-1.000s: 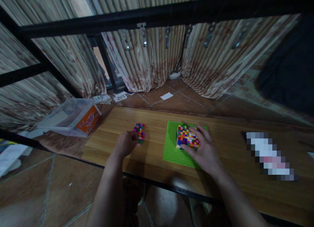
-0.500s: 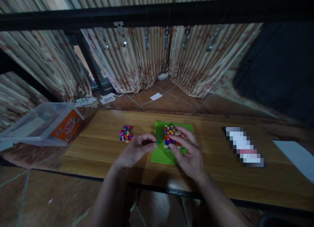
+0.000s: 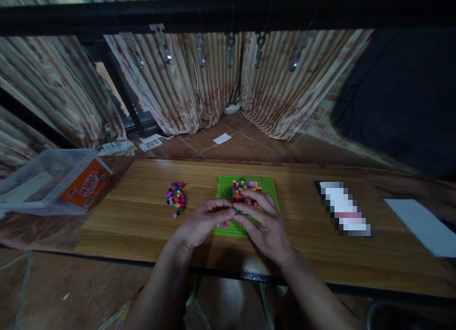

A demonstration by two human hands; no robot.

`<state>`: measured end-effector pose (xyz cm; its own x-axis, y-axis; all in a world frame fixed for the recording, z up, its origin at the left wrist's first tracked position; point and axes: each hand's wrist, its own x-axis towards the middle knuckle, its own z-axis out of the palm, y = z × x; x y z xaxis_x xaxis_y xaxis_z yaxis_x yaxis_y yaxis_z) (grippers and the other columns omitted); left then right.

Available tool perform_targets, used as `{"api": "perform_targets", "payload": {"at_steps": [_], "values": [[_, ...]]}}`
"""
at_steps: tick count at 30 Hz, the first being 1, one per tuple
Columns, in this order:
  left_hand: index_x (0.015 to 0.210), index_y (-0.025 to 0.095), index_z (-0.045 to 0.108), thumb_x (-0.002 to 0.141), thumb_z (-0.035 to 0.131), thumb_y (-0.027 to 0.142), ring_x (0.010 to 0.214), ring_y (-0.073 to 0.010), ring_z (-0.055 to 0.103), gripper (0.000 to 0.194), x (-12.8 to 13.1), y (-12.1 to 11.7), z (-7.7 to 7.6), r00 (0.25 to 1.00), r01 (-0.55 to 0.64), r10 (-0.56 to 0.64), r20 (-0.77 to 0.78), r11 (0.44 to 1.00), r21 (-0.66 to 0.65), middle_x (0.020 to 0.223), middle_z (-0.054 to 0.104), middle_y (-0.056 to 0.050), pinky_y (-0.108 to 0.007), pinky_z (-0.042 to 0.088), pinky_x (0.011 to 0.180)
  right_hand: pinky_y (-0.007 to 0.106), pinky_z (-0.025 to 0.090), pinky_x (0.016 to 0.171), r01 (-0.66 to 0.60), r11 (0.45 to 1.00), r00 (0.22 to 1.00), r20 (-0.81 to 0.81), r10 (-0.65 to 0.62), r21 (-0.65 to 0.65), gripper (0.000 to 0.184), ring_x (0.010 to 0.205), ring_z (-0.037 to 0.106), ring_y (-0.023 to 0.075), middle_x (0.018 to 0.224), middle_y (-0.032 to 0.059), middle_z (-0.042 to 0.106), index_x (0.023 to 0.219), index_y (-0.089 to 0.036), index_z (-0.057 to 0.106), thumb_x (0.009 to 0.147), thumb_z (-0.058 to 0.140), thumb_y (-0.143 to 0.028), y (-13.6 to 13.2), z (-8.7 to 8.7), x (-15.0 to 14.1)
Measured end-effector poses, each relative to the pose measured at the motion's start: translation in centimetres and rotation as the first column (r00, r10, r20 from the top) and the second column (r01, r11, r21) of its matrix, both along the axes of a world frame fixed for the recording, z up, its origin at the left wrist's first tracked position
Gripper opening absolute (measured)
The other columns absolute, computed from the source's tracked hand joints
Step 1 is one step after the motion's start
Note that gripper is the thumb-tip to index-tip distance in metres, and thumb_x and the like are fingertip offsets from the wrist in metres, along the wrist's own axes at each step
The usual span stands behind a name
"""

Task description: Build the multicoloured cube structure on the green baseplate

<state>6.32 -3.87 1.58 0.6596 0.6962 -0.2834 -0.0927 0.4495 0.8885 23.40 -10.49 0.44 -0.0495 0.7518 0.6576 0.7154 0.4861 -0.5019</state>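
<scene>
A green studded baseplate (image 3: 223,182) lies on the wooden table, bearing a tight block of small multicoloured bricks (image 3: 243,184). Over its front part the fingertips of both hands meet at a small green brick (image 3: 236,210). My left hand (image 3: 204,221) is closed, pinching it from the left between thumb and forefinger. From the other side, my right hand (image 3: 265,221) closes thumb and forefinger on the same brick, its other fingers covering part of the block. A loose pile of coloured bricks (image 3: 175,197) lies left of the baseplate.
On the left stands a clear plastic bin (image 3: 46,178) with an orange label. To the right lie a dark-edged flat item with a blurred-out surface (image 3: 344,210) and a white sheet (image 3: 420,225). The table's front edge (image 3: 254,277) runs below my forearms.
My left hand has moved right with the small green brick, and my right hand's thumb and forefinger have come to meet it. The view has shifted slightly, and more of the loose pile shows.
</scene>
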Motion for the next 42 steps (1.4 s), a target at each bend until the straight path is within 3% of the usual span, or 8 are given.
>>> {"api": "perform_targets", "payload": {"at_steps": [6,10,13,18,22,28,34,42], "values": [[0.085,0.014,0.070,0.064,0.081,0.033,0.064,-0.0097,0.061,0.030,0.2,-0.1,0.3,0.998,-0.050,0.054,0.044,0.995,-0.086,0.073,0.066,-0.001,-0.023,0.047,0.065,0.041,0.048,0.090,0.019,0.998,0.980,-0.196,-0.030,-0.055,0.020,0.106,0.058,0.0207,0.112,0.0054,0.063,0.106,-0.028,0.067,0.087,0.061,-0.022,-0.2,0.4,0.0],[0.087,0.013,0.070,0.068,0.079,0.030,0.069,-0.0115,0.064,0.027,0.2,0.0,0.4,0.996,-0.082,0.084,0.037,0.994,-0.068,0.074,0.068,-0.003,-0.024,0.050,0.069,0.038,0.047,0.091,0.100,0.989,0.938,-0.320,-0.130,-0.110,0.021,0.103,0.060,0.0192,0.107,0.0044,0.066,0.106,-0.026,0.066,0.089,0.055,-0.022,-0.1,0.4,0.5],[0.086,0.013,0.070,0.065,0.080,0.026,0.074,-0.0128,0.066,0.026,0.3,0.1,0.3,0.991,-0.125,0.127,0.032,0.991,-0.054,0.078,0.069,-0.003,-0.026,0.050,0.074,0.033,0.050,0.083,0.146,0.976,0.890,-0.409,-0.200,-0.160,0.020,0.093,0.063,0.0173,0.100,0.0031,0.068,0.105,-0.026,0.067,0.090,0.054,-0.023,0.0,0.1,0.8],[0.085,0.013,0.070,0.064,0.080,0.025,0.076,-0.0139,0.066,0.026,0.5,0.1,0.0,0.989,-0.147,0.147,0.018,0.989,-0.022,0.080,0.070,-0.003,-0.028,0.049,0.078,0.032,0.051,0.076,0.136,0.972,0.865,-0.455,-0.211,-0.192,0.019,0.086,0.065,0.0174,0.095,0.0028,0.070,0.101,-0.025,0.070,0.088,0.055,-0.026,0.2,-0.3,1.1],[0.086,0.013,0.070,0.066,0.078,0.024,0.076,-0.0127,0.064,0.024,0.6,0.0,-0.1,0.988,-0.153,0.153,-0.013,0.988,0.032,0.080,0.070,-0.003,-0.027,0.047,0.078,0.034,0.052,0.078,0.119,0.977,0.899,-0.400,-0.181,-0.176,0.022,0.089,0.064,0.0180,0.095,0.0032,0.068,0.104,-0.027,0.070,0.090,0.053,-0.028,0.1,-0.1,1.4],[0.083,0.013,0.071,0.069,0.071,0.019,0.067,-0.0090,0.053,0.015,1.0,0.2,0.2,0.978,-0.151,0.174,-0.116,0.971,0.183,0.072,0.064,0.000,-0.022,0.040,0.066,0.037,0.049,0.085,0.104,0.979,0.969,-0.205,-0.139,-0.175,0.024,0.098,0.060,0.0196,0.102,0.0035,0.067,0.111,-0.029,0.066,0.093,0.051,-0.026,0.0,0.1,1.5],[0.087,0.015,0.071,0.073,0.068,0.025,0.061,-0.0095,0.048,0.017,1.2,0.1,-0.1,0.976,-0.102,0.152,-0.153,0.951,0.291,0.071,0.062,0.001,-0.023,0.037,0.060,0.039,0.049,0.081,0.149,0.977,0.988,-0.021,-0.154,-0.149,0.016,0.092,0.060,0.0215,0.097,0.0040,0.069,0.101,-0.025,0.066,0.092,0.053,-0.026,0.3,-0.3,1.2],[0.095,0.018,0.073,0.079,0.063,0.025,0.076,-0.0140,0.057,0.021,1.3,-0.5,-0.3,0.970,-0.030,0.132,-0.204,0.898,0.438,0.086,0.069,-0.002,-0.026,0.043,0.073,0.041,0.049,0.081,0.173,0.975,0.982,0.099,-0.161,-0.139,0.020,0.095,0.055,0.0235,0.099,0.0066,0.064,0.101,-0.024,0.068,0.092,0.050,-0.022,0.8,-0.3,0.7]]}}
